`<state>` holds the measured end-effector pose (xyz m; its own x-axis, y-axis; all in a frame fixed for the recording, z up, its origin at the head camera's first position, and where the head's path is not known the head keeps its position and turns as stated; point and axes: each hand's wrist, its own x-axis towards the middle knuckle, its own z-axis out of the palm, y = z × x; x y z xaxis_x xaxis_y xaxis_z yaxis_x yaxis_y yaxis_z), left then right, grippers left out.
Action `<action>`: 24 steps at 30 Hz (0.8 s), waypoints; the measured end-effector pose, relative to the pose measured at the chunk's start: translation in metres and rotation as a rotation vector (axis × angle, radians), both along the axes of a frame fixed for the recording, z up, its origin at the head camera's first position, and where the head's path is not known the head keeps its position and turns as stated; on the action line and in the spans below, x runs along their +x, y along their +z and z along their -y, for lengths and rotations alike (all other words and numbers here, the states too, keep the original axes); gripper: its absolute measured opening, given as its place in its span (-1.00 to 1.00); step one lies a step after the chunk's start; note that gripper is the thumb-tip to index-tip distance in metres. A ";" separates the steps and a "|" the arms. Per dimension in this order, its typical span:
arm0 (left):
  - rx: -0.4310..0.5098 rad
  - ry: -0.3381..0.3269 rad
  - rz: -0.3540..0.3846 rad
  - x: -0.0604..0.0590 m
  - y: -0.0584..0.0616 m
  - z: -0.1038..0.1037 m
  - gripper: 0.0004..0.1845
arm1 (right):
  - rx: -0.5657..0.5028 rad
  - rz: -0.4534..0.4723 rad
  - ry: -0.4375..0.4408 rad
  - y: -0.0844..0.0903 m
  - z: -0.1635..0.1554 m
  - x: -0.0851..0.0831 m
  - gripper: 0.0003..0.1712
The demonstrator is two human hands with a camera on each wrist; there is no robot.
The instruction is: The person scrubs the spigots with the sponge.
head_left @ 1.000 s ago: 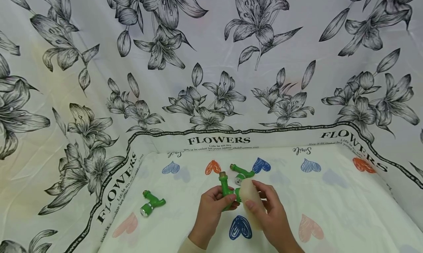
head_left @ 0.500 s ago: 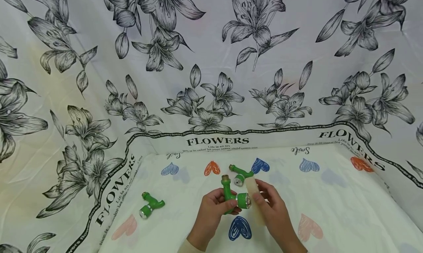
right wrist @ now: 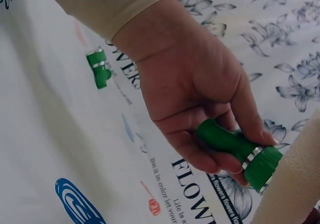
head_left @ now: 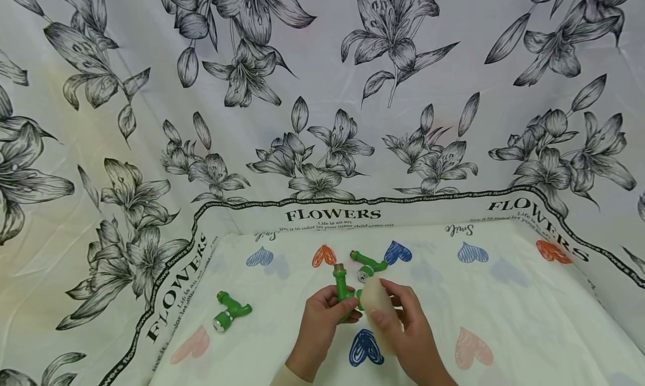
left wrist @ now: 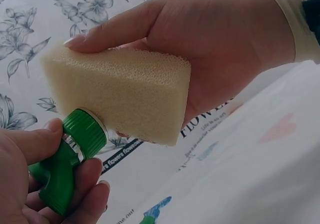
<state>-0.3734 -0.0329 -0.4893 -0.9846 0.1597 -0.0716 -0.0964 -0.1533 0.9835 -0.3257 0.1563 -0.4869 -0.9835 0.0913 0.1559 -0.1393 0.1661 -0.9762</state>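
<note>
Near the front middle of the table, my left hand [head_left: 321, 319] grips a green tap [head_left: 341, 285] by its body, its brass threaded end pointing up. My right hand [head_left: 418, 330] holds a thick cream sponge [head_left: 379, 307] between thumb and fingers. In the left wrist view, the sponge's broad face [left wrist: 125, 97] meets the round ribbed end of the tap [left wrist: 87, 131]. The right wrist view shows the tap [right wrist: 225, 139] in the left hand's fingers, its wide end partly hidden behind the sponge [right wrist: 295, 179].
Two more green taps lie on the white heart-print cloth [head_left: 529, 302]: one to the left [head_left: 230, 310], and another tap [head_left: 370, 264] just beyond the hands. Flower-print curtain [head_left: 322, 66] rises behind and at the sides.
The sponge came away from the tap's round end half a second ago, turned edge-on, and now covers that end again. The left hand keeps its grip on the tap.
</note>
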 end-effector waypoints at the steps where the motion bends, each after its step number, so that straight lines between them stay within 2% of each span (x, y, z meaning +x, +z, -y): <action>1: 0.003 0.006 0.000 0.000 0.000 0.000 -0.72 | -0.001 -0.008 0.003 0.000 0.000 0.000 -0.38; 8: 0.026 0.001 -0.015 0.000 0.001 0.001 -0.58 | -0.005 -0.022 0.005 -0.003 -0.002 -0.004 -0.36; 17: 0.036 -0.081 -0.048 0.002 0.004 0.001 -0.62 | -0.007 0.021 -0.046 -0.008 -0.014 -0.012 -0.37; 21: 0.014 -0.055 -0.062 -0.001 0.004 0.001 -0.61 | -0.005 0.043 -0.038 -0.006 -0.009 -0.009 -0.32; 24: -0.009 -0.010 -0.067 -0.004 0.004 0.000 -0.61 | 0.019 0.017 -0.020 -0.003 -0.005 -0.004 -0.33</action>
<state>-0.3773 -0.0330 -0.4857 -0.9856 0.1692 -0.0069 -0.0316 -0.1435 0.9892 -0.3300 0.1614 -0.4896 -0.9842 0.1079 0.1407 -0.1188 0.1872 -0.9751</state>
